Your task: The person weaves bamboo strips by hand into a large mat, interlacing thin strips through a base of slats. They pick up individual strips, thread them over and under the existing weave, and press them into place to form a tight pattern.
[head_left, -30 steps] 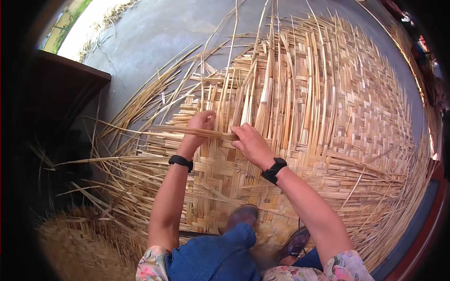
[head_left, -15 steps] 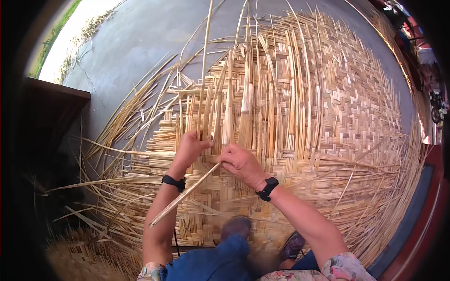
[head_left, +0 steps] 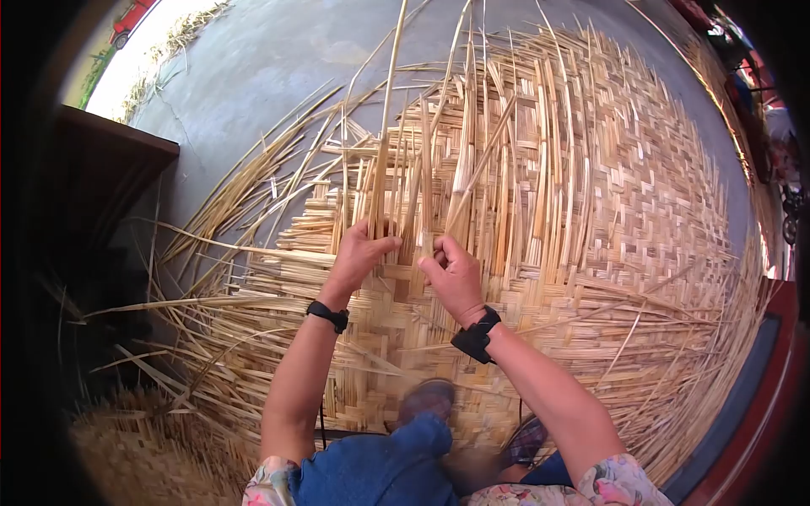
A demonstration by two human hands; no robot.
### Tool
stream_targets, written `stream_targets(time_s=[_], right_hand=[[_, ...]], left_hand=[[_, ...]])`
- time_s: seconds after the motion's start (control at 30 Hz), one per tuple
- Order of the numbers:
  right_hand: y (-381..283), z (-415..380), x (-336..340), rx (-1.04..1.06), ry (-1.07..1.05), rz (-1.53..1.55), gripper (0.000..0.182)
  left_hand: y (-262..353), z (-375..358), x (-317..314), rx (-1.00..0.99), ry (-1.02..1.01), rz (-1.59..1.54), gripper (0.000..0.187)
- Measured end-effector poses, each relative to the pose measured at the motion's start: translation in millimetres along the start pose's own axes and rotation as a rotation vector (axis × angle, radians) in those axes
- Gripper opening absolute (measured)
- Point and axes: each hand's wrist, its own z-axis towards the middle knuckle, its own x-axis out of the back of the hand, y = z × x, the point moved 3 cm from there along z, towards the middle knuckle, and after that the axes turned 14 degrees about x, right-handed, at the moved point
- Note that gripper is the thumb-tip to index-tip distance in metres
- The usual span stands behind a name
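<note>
A woven mat of split cane strips covers the floor in front of me, with loose strips standing lengthwise over its middle. My left hand is closed around upright strips left of centre. Just to its right, my right hand pinches a strip that runs away from me over the weave. The right fingertips hide that strip's near end. Another strip leans diagonally just beyond the right hand.
Long loose strips fan out past the mat's left edge onto the grey floor. A dark wooden piece of furniture stands at left. My shoes rest on the mat. A red ledge runs along the right.
The strip that pointed toward me from my right hand no longer lies across my left forearm. My right hand has turned and moved slightly right. The whole view has shifted a little.
</note>
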Motion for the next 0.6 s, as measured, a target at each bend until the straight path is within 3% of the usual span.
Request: stream_targets(time_s=[0.1, 0.23, 0.27, 0.37, 0.47, 0.53, 0.57, 0.6], right_hand=[[-2.6, 14.4, -21.6, 0.225, -0.112, -0.325, 0.013], [8.6, 26.2, -22.9, 0.226, -0.227, -0.387, 0.016], [5.3, 28.0, -22.0, 0.198, -0.209, -0.366, 0.017], [-0.9, 27.3, -25.5, 0.047, -0.170, -0.365, 0.017], [14.5, 27.0, -23.4, -0.091, -0.075, 0.040, 0.017], [13.3, 18.1, -21.6, 0.111, 0.074, 0.014, 0.020], [2.0, 15.0, -23.2, 0.217, 0.144, 0.009, 0.022], [-5.3, 12.3, -28.8, 0.174, -0.010, 0.062, 0.028]], left_hand=[[-13.7, 1.3, 3.8, -0.290, -0.147, -0.162, 0.033], [-1.8, -24.9, 13.4, -0.243, -0.172, -0.316, 0.030], [-3.1, -32.5, 14.6, -0.345, 0.070, -0.357, 0.020], [-28.1, -46.1, 34.5, -0.339, 0.480, -0.223, 0.010], [-47.1, -51.2, 42.2, -0.340, 0.523, -0.202, 0.009], [-53.0, -56.0, 53.3, -0.258, 0.541, -0.352, 0.006], [-56.3, -59.0, 65.7, -0.342, 0.598, -0.415, 0.007], [-58.8, -62.7, 79.5, -0.427, 0.652, -0.472, 0.007]])
